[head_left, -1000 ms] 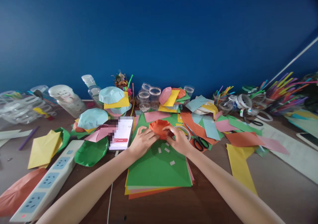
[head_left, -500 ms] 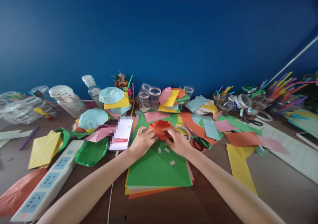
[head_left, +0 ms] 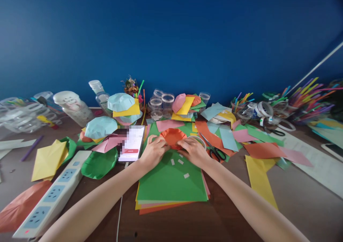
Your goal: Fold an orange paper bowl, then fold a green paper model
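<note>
Now the orange paper (head_left: 174, 135) lies between left hand (head_left: 154, 152) and right hand (head_left: 195, 151), both gripping its near edge over the green sheet (head_left: 171, 186); phone (head_left: 136, 138) and scissors (head_left: 218, 154) flank them, table (head_left: 174, 226) showing past the sheet's near border.

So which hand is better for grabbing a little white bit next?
Probably the right hand: two of the three white bits on the green paper lie close to it. The left hand is farther from those two. Both are at the orange paper.
</note>
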`<state>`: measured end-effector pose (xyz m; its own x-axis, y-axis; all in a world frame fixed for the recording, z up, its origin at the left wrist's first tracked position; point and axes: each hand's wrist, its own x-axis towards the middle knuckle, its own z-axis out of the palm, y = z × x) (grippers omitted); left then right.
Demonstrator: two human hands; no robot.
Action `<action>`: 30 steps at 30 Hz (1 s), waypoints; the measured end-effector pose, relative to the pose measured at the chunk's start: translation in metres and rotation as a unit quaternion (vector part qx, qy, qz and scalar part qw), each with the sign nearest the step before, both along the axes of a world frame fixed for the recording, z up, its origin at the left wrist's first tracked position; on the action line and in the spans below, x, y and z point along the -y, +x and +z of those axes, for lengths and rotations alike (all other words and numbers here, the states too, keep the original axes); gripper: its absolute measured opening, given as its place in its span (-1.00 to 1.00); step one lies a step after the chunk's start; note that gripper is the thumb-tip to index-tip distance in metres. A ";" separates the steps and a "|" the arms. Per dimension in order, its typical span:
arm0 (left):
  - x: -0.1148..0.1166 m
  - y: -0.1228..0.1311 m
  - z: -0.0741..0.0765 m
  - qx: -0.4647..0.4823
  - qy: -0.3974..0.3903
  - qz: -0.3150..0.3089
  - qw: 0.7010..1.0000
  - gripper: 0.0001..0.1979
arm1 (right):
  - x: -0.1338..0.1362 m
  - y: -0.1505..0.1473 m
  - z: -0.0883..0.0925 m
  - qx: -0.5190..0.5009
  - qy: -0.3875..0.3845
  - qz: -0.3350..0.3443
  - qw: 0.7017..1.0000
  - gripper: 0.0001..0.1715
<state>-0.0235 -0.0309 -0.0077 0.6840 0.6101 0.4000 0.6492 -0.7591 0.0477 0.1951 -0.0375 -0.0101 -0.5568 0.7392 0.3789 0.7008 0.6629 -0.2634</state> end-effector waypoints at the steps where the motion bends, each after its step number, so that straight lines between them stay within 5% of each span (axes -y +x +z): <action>1: 0.000 0.000 0.000 -0.001 0.000 0.001 1.000 -0.75 | 0.000 0.000 0.000 0.001 0.004 0.000 1.000 -0.73; 17: 0.003 0.013 -0.005 0.051 -0.006 -0.015 0.999 -0.83 | 0.001 -0.009 0.003 0.063 0.019 0.015 0.998 -0.71; 30: 0.000 0.012 -0.004 -0.001 -0.020 -0.017 1.000 -0.70 | 0.006 -0.016 -0.003 0.017 0.023 0.007 1.000 -0.64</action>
<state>-0.0119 -0.0308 -0.0117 0.7049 0.6025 0.3742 0.6239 -0.7777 0.0770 0.1786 -0.0430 -0.0134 -0.5793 0.7136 0.3939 0.6998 0.6832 -0.2086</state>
